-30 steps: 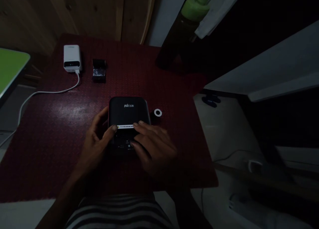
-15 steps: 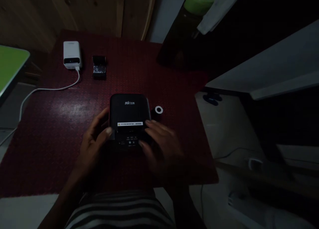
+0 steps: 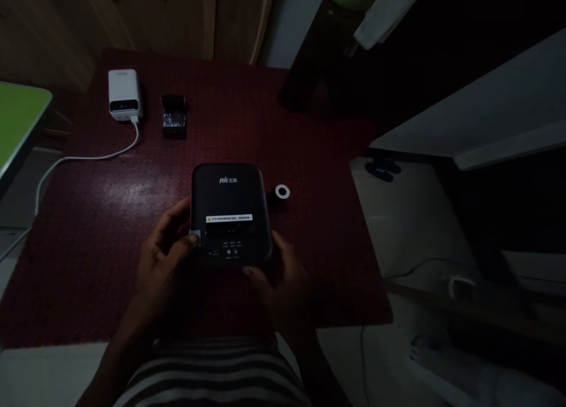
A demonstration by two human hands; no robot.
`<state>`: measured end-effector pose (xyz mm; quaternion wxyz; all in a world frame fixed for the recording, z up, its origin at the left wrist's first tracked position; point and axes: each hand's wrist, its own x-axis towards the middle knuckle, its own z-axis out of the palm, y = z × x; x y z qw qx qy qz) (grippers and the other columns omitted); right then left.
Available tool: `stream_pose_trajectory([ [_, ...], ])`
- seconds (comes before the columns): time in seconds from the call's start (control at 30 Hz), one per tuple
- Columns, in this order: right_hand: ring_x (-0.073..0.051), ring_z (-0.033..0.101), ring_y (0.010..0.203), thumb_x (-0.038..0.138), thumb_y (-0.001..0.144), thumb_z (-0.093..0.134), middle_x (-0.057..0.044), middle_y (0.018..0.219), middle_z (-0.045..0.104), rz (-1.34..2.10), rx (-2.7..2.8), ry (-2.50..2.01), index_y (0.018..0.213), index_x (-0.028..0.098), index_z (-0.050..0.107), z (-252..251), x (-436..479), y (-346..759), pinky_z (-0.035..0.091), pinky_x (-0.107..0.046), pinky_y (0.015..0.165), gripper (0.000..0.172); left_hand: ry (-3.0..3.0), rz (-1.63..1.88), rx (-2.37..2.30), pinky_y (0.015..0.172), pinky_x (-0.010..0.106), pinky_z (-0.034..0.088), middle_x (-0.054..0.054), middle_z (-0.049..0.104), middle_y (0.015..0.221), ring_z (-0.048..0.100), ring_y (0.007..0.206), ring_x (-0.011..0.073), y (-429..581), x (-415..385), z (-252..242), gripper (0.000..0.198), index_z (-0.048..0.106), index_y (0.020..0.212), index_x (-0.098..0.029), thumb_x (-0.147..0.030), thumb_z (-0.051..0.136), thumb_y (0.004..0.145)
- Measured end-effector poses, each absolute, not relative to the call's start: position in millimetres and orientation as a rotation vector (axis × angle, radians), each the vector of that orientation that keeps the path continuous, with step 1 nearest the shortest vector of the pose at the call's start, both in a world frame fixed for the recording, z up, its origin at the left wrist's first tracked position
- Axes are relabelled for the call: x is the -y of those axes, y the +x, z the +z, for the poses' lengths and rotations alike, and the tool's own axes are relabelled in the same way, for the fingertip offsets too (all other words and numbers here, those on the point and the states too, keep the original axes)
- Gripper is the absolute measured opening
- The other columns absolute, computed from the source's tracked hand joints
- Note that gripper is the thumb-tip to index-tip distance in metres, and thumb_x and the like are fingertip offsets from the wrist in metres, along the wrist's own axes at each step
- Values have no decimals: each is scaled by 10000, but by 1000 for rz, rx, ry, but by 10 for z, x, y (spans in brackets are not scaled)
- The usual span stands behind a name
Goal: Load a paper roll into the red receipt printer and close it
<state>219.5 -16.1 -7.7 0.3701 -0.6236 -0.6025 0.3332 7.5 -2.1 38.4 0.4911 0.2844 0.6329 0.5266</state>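
A black box-shaped device (image 3: 230, 200) with a white printed strip and small button markings rests on the dark red table, in the middle of the view. My left hand (image 3: 163, 248) grips its left side, thumb on the near left corner beside a small grey tab. At the lower right corner, my right hand (image 3: 283, 277) holds the device, thumb at the front edge and fingers along the side. Right of the device lies a small roll (image 3: 282, 191) with a white ring-shaped end.
The red table (image 3: 221, 112) also bears a white power bank (image 3: 124, 94) with a white cable and a small black object (image 3: 174, 116). A dark bottle (image 3: 318, 47) with a green top stands at the back right. A green tabletop (image 3: 20, 121) juts in at left.
My right hand has moved from the top of the device down to its lower right side. The device's right part is now uncovered. The view has shifted slightly.
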Motion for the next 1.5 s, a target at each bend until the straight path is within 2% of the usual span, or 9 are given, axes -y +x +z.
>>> stream_pose_trajectory([
  [0.27,-362,849,1203,548,924,853,-140,1377,847,823,1559,-1605,1481,251,703,-84,148,2203,729,-511,958,649,651,1348,-1469,1064,340,645,51,784,1504,738,1407,288,124,24,345,535,781,1458,-319,-343,840,926],
  [0.53,-297,861,1188,441,985,825,-107,1369,857,774,1658,-1488,1535,250,682,-46,120,2224,728,-409,980,599,756,1344,-1507,1044,409,658,75,750,1554,720,1421,343,110,42,293,540,759,1503,-313,-346,781,965],
  [0.73,-305,865,1171,459,964,835,-91,1340,869,850,1660,-1544,1534,282,712,36,123,2224,729,-416,978,610,970,1353,-1457,1209,429,571,38,683,1645,615,1551,335,95,152,263,600,679,1600,-358,-479,774,1020],
  [0.9,-324,855,1196,490,959,825,-82,1370,859,918,1659,-1576,1532,299,719,102,146,2275,727,-454,991,613,1051,1310,-1513,1235,473,554,71,646,1677,597,1563,356,77,198,256,671,624,1645,-340,-506,796,1018],
  [1.0,-328,851,1203,490,1026,749,-78,1373,858,788,1742,-1573,1462,293,763,272,44,2365,719,-478,1015,478,1072,1330,-1537,1295,508,492,86,635,1678,571,1579,363,53,209,169,668,614,1655,-324,-509,775,1034],
  [1.1,-291,849,1184,340,1115,655,-52,1304,878,522,1872,-1475,1338,304,818,533,-227,2331,682,-472,1085,279,1149,1366,-1543,1308,531,462,100,624,1676,576,1555,373,32,204,63,674,613,1655,-315,-549,751,1039],
  [1.23,-287,805,1244,141,1120,595,-89,1322,863,474,2388,-1139,1281,253,825,810,-740,1988,627,-494,1118,302,1272,1415,-1491,1301,551,449,123,605,1673,573,1539,379,18,182,-27,670,593,1665,-297,-571,701,1064],
  [1.37,-309,836,1074,26,1079,580,-136,1145,869,461,2866,-1294,1272,179,802,908,-1059,1589,655,-442,954,331,1363,1446,-1475,1302,549,437,124,614,1662,570,1541,361,4,175,-79,636,572,1677,-295,-519,677,1090],
  [1.5,-314,853,997,-33,1054,534,-146,1056,856,437,2861,-1357,1229,168,794,880,-1105,1409,666,-407,858,373,1375,1444,-1480,1295,548,450,131,614,1664,576,1539,358,-2,184,-102,633,564,1680,-283,-495,674,1094],
])
